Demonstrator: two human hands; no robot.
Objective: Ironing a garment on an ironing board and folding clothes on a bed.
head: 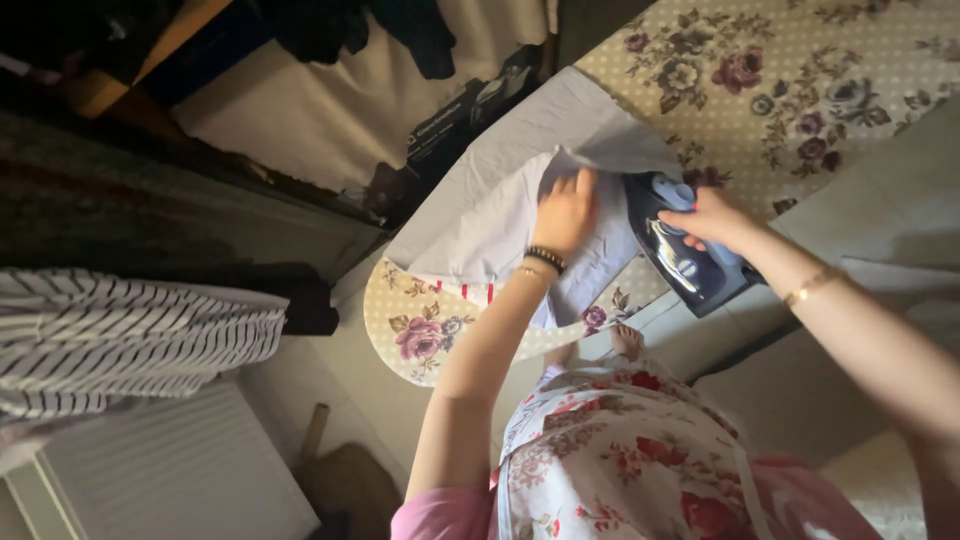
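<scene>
My left hand presses down on a pale grey garment spread over the end of an ironing board with a floral cover. A beaded bracelet sits on that wrist. My right hand grips the handle of a dark blue iron, which rests on the board just right of the garment, touching its edge. A thin gold bracelet circles the right wrist. The garment's folded part lies under my left fingers.
A floral-patterned bed cover lies beyond the board. A black-and-white striped cloth lies at the left above a white radiator. Dark clothes hang at the top. My floral apron and a bare foot show below.
</scene>
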